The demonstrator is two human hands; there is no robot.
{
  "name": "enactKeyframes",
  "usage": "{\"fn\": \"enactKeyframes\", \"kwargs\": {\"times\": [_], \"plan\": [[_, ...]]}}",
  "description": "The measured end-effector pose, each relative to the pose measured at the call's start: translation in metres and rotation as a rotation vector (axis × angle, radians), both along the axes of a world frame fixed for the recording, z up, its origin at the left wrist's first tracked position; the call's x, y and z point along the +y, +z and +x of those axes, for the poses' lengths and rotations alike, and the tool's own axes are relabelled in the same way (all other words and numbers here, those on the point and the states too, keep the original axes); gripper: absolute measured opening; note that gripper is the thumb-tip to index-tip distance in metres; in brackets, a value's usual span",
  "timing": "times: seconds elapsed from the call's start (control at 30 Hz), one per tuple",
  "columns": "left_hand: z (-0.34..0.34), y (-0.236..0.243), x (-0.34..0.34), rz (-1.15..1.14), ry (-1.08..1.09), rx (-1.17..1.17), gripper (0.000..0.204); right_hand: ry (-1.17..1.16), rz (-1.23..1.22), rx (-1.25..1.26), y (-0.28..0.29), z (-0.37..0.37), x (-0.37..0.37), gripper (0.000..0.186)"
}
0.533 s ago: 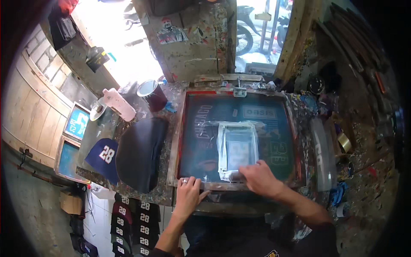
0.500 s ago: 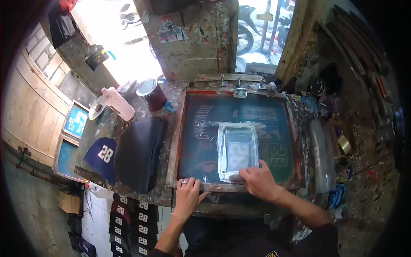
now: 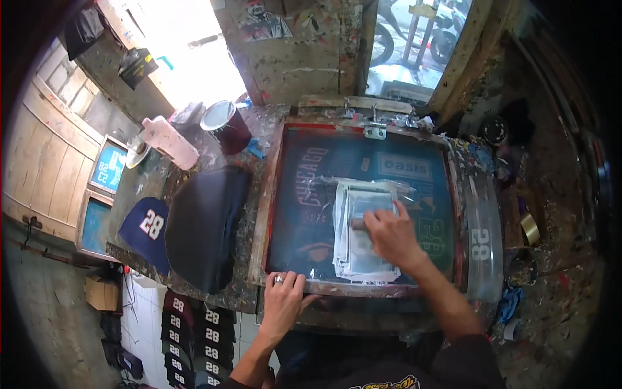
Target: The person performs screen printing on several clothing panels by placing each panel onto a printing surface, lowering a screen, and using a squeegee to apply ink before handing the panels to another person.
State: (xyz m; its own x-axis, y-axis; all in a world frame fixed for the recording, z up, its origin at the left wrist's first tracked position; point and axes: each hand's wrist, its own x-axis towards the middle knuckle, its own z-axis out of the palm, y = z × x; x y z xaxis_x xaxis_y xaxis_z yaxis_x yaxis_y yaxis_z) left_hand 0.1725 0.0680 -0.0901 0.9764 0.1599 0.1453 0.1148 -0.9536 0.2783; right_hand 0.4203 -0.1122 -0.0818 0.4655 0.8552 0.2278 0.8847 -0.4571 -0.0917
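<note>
A screen-printing frame [image 3: 264, 214] with a wooden, red-stained rim and blue-green mesh lies on the bench in front of me. White ink [image 3: 340, 240] is smeared in a rectangle on its mesh. My right hand [image 3: 392, 236] is closed over the middle of that rectangle, gripping a small squeegee [image 3: 357, 223], mostly hidden under the fingers. My left hand [image 3: 284, 295] grips the frame's near left corner, fingers over the rim and thumb along the near edge. Metal hinge clamps [image 3: 374, 131] stand at the frame's far edge.
Left of the frame lie a dark rounded board [image 3: 204, 227] and a navy cap panel [image 3: 146, 227] with a white print. Behind them stand a paint can [image 3: 225, 129] and a pinkish bottle [image 3: 170, 142]. Printed dark panels [image 3: 212, 334] lie in rows below. Tape [image 3: 529, 230] sits at right.
My right hand has moved from the frame's near edge away from me to the middle of the white ink, with the squeegee. My left hand stays on the corner. The view has shifted slightly.
</note>
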Motion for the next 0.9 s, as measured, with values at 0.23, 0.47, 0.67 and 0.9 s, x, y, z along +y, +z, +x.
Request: {"fn": "enactKeyframes", "kwargs": {"times": [0.23,0.47,0.67,0.9], "plan": [[0.006,0.005,0.008,-0.002,-0.013,-0.009,0.042,0.049,-0.147,0.122,0.018,-0.085,-0.043,0.024],[0.008,0.084,0.031,0.051,-0.074,-0.082,0.046,-0.247,0.313,-0.149,0.074,-0.121,-0.028,0.043],[0.066,0.165,0.027,0.115,0.132,-0.746,0.04,-0.172,0.386,-0.442,0.187,-0.045,0.012,0.054],[0.055,0.001,-0.059,0.041,0.361,-0.202,0.051,-0.165,0.17,-0.519,0.293,0.072,0.03,0.044]]}}
